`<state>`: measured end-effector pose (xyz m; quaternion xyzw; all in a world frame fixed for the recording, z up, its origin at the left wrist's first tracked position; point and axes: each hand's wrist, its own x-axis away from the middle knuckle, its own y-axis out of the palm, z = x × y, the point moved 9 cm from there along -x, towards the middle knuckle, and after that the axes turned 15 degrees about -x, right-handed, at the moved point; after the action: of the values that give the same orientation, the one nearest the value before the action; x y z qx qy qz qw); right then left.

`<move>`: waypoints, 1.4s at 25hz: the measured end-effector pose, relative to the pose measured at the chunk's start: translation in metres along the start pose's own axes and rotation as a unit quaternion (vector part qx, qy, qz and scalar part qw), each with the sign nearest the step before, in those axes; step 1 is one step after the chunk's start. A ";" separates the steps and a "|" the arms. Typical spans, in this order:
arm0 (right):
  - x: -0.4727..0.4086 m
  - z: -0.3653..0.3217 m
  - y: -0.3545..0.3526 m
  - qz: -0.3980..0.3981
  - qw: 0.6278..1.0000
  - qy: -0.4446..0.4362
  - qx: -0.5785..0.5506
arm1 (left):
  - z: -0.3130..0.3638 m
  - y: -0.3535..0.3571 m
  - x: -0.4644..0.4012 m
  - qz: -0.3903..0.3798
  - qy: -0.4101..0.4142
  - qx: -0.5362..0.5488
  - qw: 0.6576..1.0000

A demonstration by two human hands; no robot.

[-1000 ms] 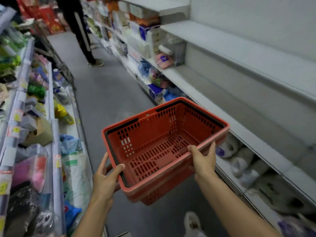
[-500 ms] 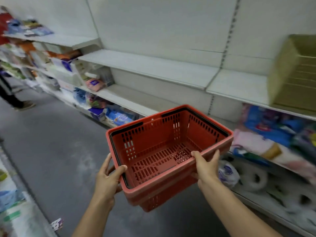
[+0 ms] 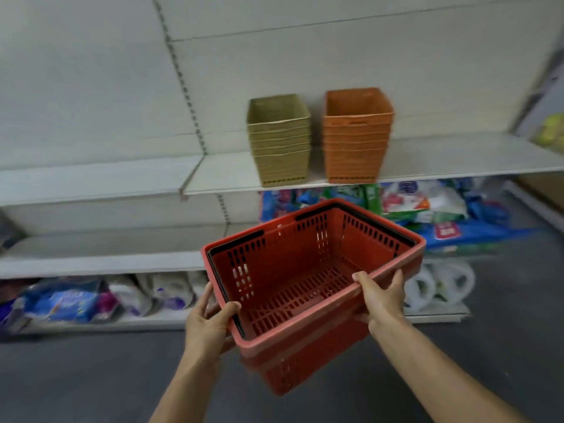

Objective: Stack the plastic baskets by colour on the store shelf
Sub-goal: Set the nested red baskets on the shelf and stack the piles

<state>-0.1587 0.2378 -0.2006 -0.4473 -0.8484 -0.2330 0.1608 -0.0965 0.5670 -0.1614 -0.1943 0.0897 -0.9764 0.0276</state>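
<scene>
A person holds a red basket (image 3: 311,279) in the air with both hands, low in the view at about 6 o'clock, in front of a grey shelf (image 3: 442,157). The left hand (image 3: 207,325) grasps the near-left corner of the rim, thumb hooked over the edge and fingers underneath. The right hand (image 3: 381,297) grasps the near-right part of the rim, thumb on top and fingers curled against the outside wall. The basket is tilted, its open top facing the camera, and black handles lie folded along the inside of its rim. A second red rim shows just beneath the first, as if one basket were nested in another. On the shelf at 12 o'clock stand two upright stacks just beside each other: a green stack (image 3: 279,141) to the left and an orange stack (image 3: 357,135) to the right. Packaged goods (image 3: 427,206) fill the lower shelf at 2 o'clock.
</scene>
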 end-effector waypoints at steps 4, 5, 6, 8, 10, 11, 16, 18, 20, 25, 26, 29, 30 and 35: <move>-0.008 -0.056 -0.075 0.073 0.994 -0.053 -0.056 | 0.040 0.080 0.008 -0.087 0.047 -0.019 0.995; -0.009 -0.070 -0.092 0.088 0.992 -0.068 -0.063 | 0.048 0.097 0.013 -0.103 0.055 -0.019 0.993; -0.009 -0.085 -0.110 0.102 0.988 -0.089 -0.075 | 0.055 0.116 0.019 -0.122 0.060 -0.021 0.990; -0.006 -0.115 -0.144 0.127 0.980 -0.120 -0.097 | 0.069 0.159 0.030 -0.169 0.077 -0.019 0.982; -0.003 -0.140 -0.170 0.149 0.972 -0.147 -0.104 | 0.084 0.192 0.041 -0.199 0.097 -0.010 0.975; -0.002 -0.157 -0.187 0.160 0.966 -0.167 -0.113 | 0.094 0.212 0.050 -0.220 0.107 -0.008 0.970; -0.009 -0.243 -0.252 0.203 0.940 -0.230 -0.148 | 0.152 0.304 0.084 -0.284 0.148 0.008 0.947; -0.024 -0.277 -0.265 0.195 0.937 -0.245 -0.157 | 0.178 0.338 0.092 -0.288 0.173 0.012 0.942; -0.041 -0.311 -0.272 0.184 0.935 -0.252 -0.168 | 0.207 0.369 0.102 -0.285 0.200 0.022 0.937; -0.096 -0.390 -0.268 0.155 0.934 -0.266 -0.183 | 0.270 0.439 0.101 -0.252 0.239 0.034 0.937; -0.109 -0.404 -0.263 0.143 0.934 -0.269 -0.185 | 0.279 0.450 0.096 -0.245 0.246 0.032 0.937; -0.145 -0.430 -0.239 0.122 0.942 -0.256 -0.180 | 0.301 0.465 0.077 -0.216 0.246 0.029 0.945; -0.155 -0.436 -0.230 0.111 0.944 -0.249 -0.185 | 0.308 0.468 0.069 -0.206 0.245 0.030 0.947; -0.205 -0.449 -0.183 0.103 0.955 -0.209 -0.181 | 0.342 0.485 0.012 -0.160 0.223 -0.001 0.962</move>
<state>-0.1701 -0.2347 0.0321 -0.5922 -0.7561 -0.2666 -0.0808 0.0330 0.0336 0.0637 0.0170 0.0622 -0.9866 -0.1497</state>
